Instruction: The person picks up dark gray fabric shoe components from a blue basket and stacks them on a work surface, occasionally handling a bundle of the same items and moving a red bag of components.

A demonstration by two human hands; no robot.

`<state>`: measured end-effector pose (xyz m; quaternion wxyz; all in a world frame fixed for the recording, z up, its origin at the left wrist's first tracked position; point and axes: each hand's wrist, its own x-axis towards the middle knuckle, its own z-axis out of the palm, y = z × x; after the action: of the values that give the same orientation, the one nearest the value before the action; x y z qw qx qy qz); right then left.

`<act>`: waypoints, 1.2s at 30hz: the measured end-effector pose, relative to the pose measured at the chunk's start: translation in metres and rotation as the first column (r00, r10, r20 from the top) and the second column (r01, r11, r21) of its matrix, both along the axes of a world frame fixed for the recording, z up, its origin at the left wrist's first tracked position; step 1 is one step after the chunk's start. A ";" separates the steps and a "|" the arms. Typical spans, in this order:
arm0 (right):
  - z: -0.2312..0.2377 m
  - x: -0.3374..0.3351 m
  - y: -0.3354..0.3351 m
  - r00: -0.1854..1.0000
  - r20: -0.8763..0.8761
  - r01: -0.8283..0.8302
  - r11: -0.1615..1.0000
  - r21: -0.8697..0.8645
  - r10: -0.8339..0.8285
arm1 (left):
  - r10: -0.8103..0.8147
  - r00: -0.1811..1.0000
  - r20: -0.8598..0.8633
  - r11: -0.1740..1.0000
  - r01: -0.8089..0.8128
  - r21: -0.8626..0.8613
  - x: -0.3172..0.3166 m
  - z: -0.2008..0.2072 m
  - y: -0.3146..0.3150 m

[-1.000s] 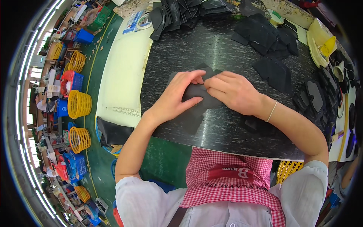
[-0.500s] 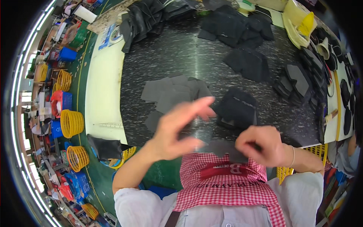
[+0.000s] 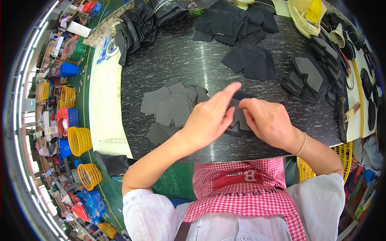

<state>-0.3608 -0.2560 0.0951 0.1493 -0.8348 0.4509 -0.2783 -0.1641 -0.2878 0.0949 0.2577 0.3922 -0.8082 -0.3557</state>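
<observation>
A flat dark-grey cut piece [image 3: 240,120] with a notched edge lies between my hands over the small black stack at the table's middle. My right hand [image 3: 270,122] is closed, its thumb and bent forefinger pinching the piece's right side. My left hand [image 3: 210,118] is at the piece's left side, forefinger stretched forward and thumb apart from it; its other fingers are hidden. Just left of that hand lies a loose heap of similar grey pieces [image 3: 173,110]. Most of the black stack is hidden beneath the hands and the piece.
Black cut pieces [image 3: 251,62] lie farther back on the dark speckled table [image 3: 161,72]. Grey-faced pieces [image 3: 309,74] are piled at the right, beside a wooden-handled tool [image 3: 352,111]. Black sheets [image 3: 134,30] stand at the back left. Yellow baskets [image 3: 79,140] are on the floor.
My right hand has moved forward from the table's front edge, bringing the grey piece over the black stack. My left hand has shifted right to the piece.
</observation>
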 end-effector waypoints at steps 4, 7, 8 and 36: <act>0.020 -0.015 -0.036 0.983 -0.145 0.075 0.971 -0.228 -0.110 | 0.009 0.968 0.250 0.884 0.109 -0.455 0.000 0.011 -0.003; 0.003 -0.026 -0.060 0.990 -0.108 0.053 0.945 -0.324 -0.092 | -0.082 0.965 0.248 0.837 0.201 -0.508 -0.001 0.007 -0.008; -0.001 -0.027 -0.060 0.990 -0.109 0.053 0.943 -0.328 -0.094 | -0.156 0.970 0.186 0.831 0.231 -0.507 -0.001 0.000 -0.008; -0.004 0.109 -0.075 0.924 -0.108 -0.383 0.896 -0.225 0.368 | 0.345 0.919 0.189 0.855 -0.225 -0.467 0.122 -0.002 0.009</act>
<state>-0.2516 -0.3306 0.0913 0.0832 -0.9263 0.2484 -0.2708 -0.0424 -0.2793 0.0925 0.2781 0.4849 -0.8264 -0.0673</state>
